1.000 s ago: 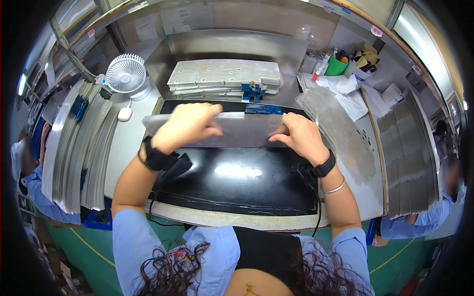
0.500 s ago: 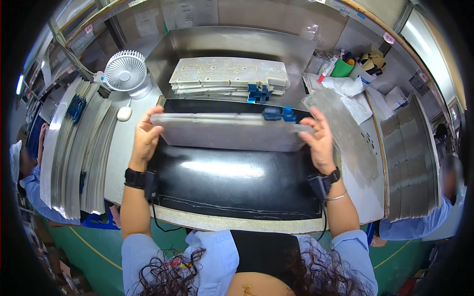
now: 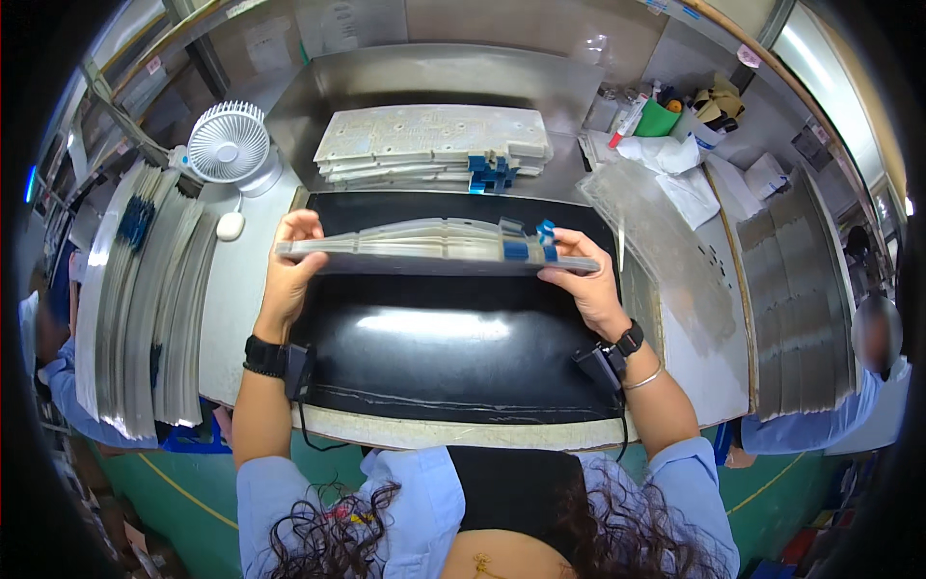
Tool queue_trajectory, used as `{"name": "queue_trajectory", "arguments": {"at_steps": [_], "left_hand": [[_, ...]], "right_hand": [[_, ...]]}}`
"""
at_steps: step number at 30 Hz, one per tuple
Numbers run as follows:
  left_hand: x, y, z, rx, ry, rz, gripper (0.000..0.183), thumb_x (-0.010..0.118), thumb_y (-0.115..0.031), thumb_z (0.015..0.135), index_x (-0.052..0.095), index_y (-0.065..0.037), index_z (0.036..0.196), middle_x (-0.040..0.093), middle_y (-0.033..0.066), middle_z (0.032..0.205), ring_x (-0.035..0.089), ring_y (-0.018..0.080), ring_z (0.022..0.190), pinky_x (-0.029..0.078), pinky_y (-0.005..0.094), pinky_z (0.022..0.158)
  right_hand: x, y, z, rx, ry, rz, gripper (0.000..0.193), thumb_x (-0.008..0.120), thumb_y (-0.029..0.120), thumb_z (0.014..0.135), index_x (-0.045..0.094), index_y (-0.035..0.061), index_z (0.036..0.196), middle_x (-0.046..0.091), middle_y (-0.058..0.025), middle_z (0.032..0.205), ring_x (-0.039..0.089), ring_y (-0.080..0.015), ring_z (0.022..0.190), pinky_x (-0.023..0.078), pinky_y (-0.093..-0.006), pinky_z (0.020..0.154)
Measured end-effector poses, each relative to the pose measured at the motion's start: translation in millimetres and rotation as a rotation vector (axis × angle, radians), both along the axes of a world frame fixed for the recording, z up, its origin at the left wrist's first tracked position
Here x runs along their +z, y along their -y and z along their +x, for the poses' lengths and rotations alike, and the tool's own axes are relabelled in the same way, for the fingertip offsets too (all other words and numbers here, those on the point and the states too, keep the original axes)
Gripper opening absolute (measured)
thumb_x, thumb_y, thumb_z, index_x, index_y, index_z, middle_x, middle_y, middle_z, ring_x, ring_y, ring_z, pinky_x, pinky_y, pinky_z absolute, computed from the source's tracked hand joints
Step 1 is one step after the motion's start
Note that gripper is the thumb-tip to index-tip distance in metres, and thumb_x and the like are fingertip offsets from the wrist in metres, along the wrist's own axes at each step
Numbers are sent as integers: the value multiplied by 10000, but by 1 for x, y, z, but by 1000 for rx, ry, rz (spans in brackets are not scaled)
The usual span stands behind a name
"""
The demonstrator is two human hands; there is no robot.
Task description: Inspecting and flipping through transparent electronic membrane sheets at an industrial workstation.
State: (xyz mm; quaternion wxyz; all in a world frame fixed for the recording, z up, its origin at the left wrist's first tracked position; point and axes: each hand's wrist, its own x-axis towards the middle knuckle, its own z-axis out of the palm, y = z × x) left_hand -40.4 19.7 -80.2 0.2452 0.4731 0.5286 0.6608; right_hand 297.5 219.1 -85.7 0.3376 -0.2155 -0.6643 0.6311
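Observation:
Between my hands is a stack of thin, pale grey sheets, held level above the black mat. Its layers bow upward and spread apart in the middle, with thin gaps showing. Blue tabs stick out near the stack's right end. My left hand pinches the left end, thumb on the near side. At the opposite end, my right hand grips the sheets the same way. A similar pile of pale sheets, patterned on top and with blue tabs, lies behind the mat against a metal backboard.
On the left stand upright rows of grey sheets, a white fan and a white mouse. To the right lie a clear plastic sheet, white papers and more stacked sheets. Other people sit at both sides.
The stack has tipped from standing on edge to lying flatter, and its layers have bowed and fanned apart. My right hand has shifted left and down, its fingers now closed round the end.

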Motion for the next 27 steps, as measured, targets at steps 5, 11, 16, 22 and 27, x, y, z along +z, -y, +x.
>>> {"name": "queue_trajectory", "arguments": {"at_steps": [5,11,16,22,27], "left_hand": [[14,-3,10,47,212,-95,286,464,-299,955,582,-40,986,539,13,941,490,89,897,380,239,820],[16,-6,17,242,180,23,205,506,-236,951,589,-49,952,549,3,917,497,84,871,386,238,800],[13,-3,18,243,239,-40,188,518,-238,953,580,-78,877,519,-35,836,474,47,778,391,213,710],[15,-3,20,258,219,-50,221,515,-258,959,568,-80,839,481,-44,783,448,34,728,377,197,666],[10,-1,15,247,200,-51,235,521,-269,959,575,-77,834,491,-43,790,449,36,728,376,200,665]], "right_hand": [[27,-10,-2,-139,-22,321,705,811,78,670,446,43,1273,585,-93,1055,559,-164,1005,460,-294,861],[79,-7,-14,203,1046,819,697,807,258,677,499,12,1252,582,-137,1146,549,-248,1084,422,-334,947],[84,-4,-2,38,66,838,503,785,230,702,621,113,1164,631,-103,1141,591,-269,1055,370,-406,1021],[94,3,-3,-18,142,964,441,751,193,726,627,105,1139,655,-72,1046,598,-237,945,420,-375,923],[71,-5,-6,17,225,848,530,770,48,677,565,87,1164,619,-97,1023,598,-223,941,457,-333,894]]}}
